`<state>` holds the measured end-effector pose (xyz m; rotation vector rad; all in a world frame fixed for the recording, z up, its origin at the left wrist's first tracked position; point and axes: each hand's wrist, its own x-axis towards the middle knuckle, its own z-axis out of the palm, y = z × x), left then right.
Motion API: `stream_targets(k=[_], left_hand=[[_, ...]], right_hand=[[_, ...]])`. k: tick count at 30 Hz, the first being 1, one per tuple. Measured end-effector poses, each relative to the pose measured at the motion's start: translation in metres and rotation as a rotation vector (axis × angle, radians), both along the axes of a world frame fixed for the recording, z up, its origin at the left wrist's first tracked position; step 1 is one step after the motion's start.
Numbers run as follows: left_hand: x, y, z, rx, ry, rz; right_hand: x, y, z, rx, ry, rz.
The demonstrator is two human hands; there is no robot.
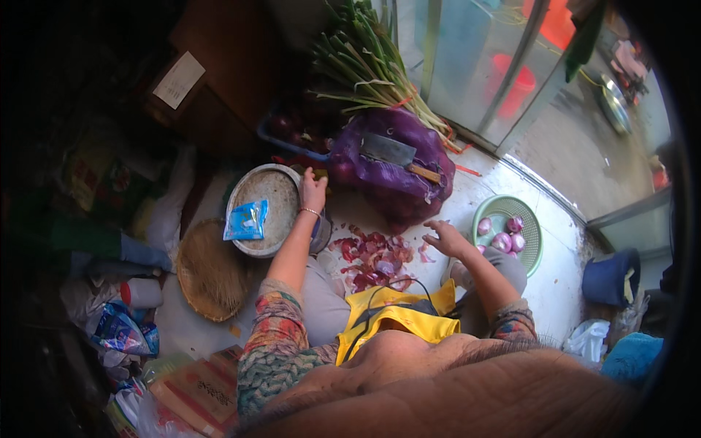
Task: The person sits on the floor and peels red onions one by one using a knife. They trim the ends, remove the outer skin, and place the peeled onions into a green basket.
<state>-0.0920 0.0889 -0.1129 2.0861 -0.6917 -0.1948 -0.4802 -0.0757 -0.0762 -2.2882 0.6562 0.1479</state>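
My left hand (pixel 313 191) is at the right rim of a round, pale basin (pixel 288 182), fingers apart and slightly bent. I cannot tell whether they touch the purple mesh sack (pixel 358 164) beside them. My right hand (pixel 447 239) hangs open with spread fingers, left of a green basket (pixel 541 241) holding several peeled purple onions (pixel 502 241). Between my knees lies a heap of red-purple onion skins (pixel 380 257). A cleaver (pixel 388 150) with a wooden handle rests on the full sack. On the basin lies a blue packet (pixel 246 220).
Long green scallions (pixel 372 62) lie behind the sack. Nearby on the left stands a round woven tray (pixel 208 270), with bags and a cardboard box (pixel 197 390) close by. Glass doors (pixel 467 66) rise at the far right. A dark blue bucket (pixel 607 279) stands at right.
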Motion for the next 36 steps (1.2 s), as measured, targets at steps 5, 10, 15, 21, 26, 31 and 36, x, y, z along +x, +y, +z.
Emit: stream_targets(k=[5,10,15,21,26,31,36], left_hand=[[0.138,-0.012,0.018,0.123,-0.281,0.236],[0.185,-0.103,0.020,0.307,0.012,0.332],[0.330,-0.060,-0.019,0.364,0.025,0.488],[0.286,-0.115,-0.008,0.557,0.177,0.394],[0.238,-0.083,0.007,-0.120,0.366,0.490],[0.174,-0.030,0.036,-1.294,1.161,-0.214],[0.066,0.012,0.079,-1.157,1.304,-0.323]], right_hand=[[0.049,-0.016,-0.008,-0.339,-0.384,-0.186],[0.062,-0.054,-0.031,-0.575,-0.246,-0.251],[0.118,-0.063,-0.037,-0.401,-0.347,-0.124],[0.117,-0.088,-0.055,-0.507,-0.190,-0.138],[0.142,-0.109,-0.067,-0.388,-0.127,-0.175],[0.164,-0.118,-0.064,-0.027,-0.022,-0.366],[0.173,-0.114,-0.083,-0.359,-0.115,-0.156]])
